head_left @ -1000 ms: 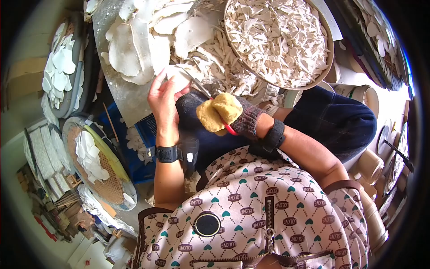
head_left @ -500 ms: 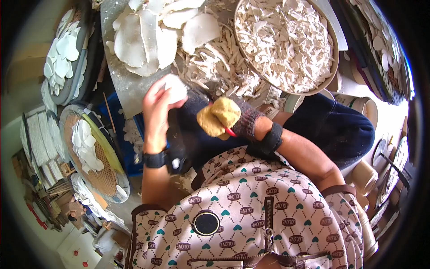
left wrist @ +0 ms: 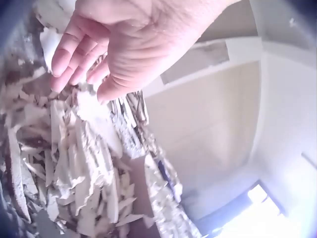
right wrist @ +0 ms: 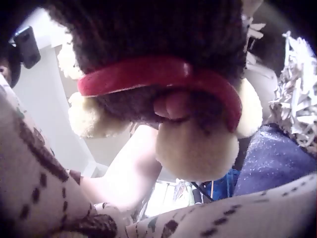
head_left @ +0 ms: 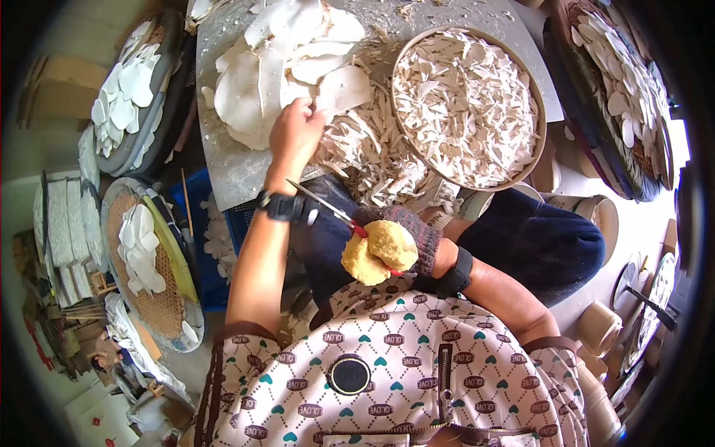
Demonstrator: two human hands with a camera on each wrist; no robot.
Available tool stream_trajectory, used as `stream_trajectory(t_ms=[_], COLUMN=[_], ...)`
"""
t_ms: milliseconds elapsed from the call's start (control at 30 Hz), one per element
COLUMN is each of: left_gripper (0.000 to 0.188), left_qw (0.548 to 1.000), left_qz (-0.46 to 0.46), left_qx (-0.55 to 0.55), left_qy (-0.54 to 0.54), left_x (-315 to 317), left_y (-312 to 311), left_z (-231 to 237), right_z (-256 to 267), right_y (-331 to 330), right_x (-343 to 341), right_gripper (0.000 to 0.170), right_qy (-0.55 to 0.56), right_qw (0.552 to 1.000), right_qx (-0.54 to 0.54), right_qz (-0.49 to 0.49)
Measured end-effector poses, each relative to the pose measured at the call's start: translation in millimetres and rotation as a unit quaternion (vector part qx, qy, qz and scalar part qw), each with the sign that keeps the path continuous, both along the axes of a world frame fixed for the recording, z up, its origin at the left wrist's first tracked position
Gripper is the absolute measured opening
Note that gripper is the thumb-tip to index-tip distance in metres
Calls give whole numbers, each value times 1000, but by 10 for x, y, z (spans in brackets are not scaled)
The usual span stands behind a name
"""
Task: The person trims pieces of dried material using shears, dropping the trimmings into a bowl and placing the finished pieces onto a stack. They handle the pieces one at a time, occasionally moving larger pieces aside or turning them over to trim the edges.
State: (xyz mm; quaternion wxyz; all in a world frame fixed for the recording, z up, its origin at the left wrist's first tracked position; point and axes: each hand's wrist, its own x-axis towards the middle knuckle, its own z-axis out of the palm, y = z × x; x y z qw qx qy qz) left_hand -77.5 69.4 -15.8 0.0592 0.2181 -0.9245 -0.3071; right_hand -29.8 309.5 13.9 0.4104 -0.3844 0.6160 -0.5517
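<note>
My left hand reaches over a heap of white, flat, irregular slices, its fingertips at the edge of one slice. In the left wrist view, the thumb and loosely bent fingers stand apart above white scraps. My right hand, in a dark knit glove, grips scissors by red handles. Yellow spongy pads cover its finger ends and partly hide the grip. The blades point up and left, close under the left wrist.
A large round tray heaped with white strips stands on the grey metal table. Loose strips lie beside it. Woven trays with white slices stand at left, and another slice-covered tray at right. A blue crate sits below the table.
My left hand has moved forward from above the lap to the slice heap; the white piece it held no longer shows in it. The right hand and scissors have shifted slightly toward the body.
</note>
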Motion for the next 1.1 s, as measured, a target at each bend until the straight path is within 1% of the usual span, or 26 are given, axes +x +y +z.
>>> stream_trajectory(t_ms=[33, 67, 100, 133, 200, 233, 300, 367, 400, 433, 500, 533, 567, 600, 667, 700, 733, 767, 800, 833, 867, 900, 933, 967, 1033, 1100], left_gripper=[37, 43, 38, 40, 39, 34, 26, 22, 23, 24, 26, 25, 26, 26, 29, 32, 34, 37, 39, 42, 45, 42, 40, 37, 35, 37], left_qw=[997, 995, 995, 999, 998, 998, 979, 928, 921, 912, 901, 887, 862, 822, 710, 634, 538, 414, 310, 279, 320, 466, 593, 667, 791, 868], left_qz=[0, 18, 17, 13, 21, -5, -22, 7, 40, 73, 181, 255, 289, 325, 460, 518, 574, 596, 608, 601, 583, 543, 510, 472, 364, 283], left_qx=[-62, -73, -67, -42, 52, 56, 176, 350, 355, 359, 373, 364, 392, 434, 490, 528, 568, 638, 676, 689, 683, 633, 554, 519, 444, 368], left_qy=[-45, -60, -72, -31, 23, 36, 101, 131, 157, 184, 130, 121, 137, 173, 210, 225, 242, 258, 278, 294, 303, 295, 287, 253, 214, 178], left_x=[-92, -170, -205, -228, -269, -239, -86, 345, 622, 922, 1637, 2030, 2512, 3010, 3981, 4387, 4710, 4911, 5021, 4999, 4850, 4485, 4121, 3669, 2762, 2060], left_y=[123, 155, 172, 140, -14, -60, -144, -112, -128, -163, -285, -301, -378, -405, -370, -296, -213, -140, -57, 2, 7, -35, -77, -152, -265, -519], left_z=[93, 89, 106, 25, -184, -164, -111, 241, 330, 412, 461, 390, 218, 46, -310, -428, -492, -484, -497, -521, -544, -526, -508, -390, -23, 35], right_z=[30, 82, 109, 58, 87, 87, 58, 142, 178, 141, 29, -6, -43, -83, -162, -170, -139, -105, -82, -126, -130, -130, -135, -155, -239, -350], right_y=[31, 66, 96, 100, 129, 128, 91, 105, 106, 121, 110, 65, 39, 28, 27, 9, -9, -20, -4, -5, 3, 20, 26, 28, 58, 118], right_x=[5, 14, 31, 69, 58, 61, 86, 85, 75, 78, 89, 84, 98, 104, 61, 68, 79, 97, 84, 113, 103, 95, 102, 113, 147, 163], right_gripper=[41, 40, 39, 24, 25, 25, 25, 25, 25, 25, 25, 29, 30, 32, 39, 41, 38, 35, 34, 44, 45, 45, 45, 46, 46, 46], right_qy=[23, 44, 63, 54, 82, 94, 110, 124, 134, 128, 117, 103, 100, 99, 84, 56, 75, 92, 144, 125, 119, 113, 108, 104, 99, 100], right_qw=[1000, 999, 997, 997, 996, 995, 994, 992, 989, 991, 993, 994, 994, 993, 990, 993, 993, 992, 983, 988, 988, 987, 988, 989, 991, 991], right_qx=[9, 19, 29, 11, 15, 15, 14, 20, 57, 33, -19, 3, -3, -11, -18, -25, -11, 3, 9, -1, 3, 8, 13, 17, 7, -21], right_qz=[-6, -12, -16, -48, -25, -12, -17, -2, 24, 18, 8, 34, 48, 61, 109, 98, 92, 86, 111, 86, 101, 115, 108, 100, 89, 84])
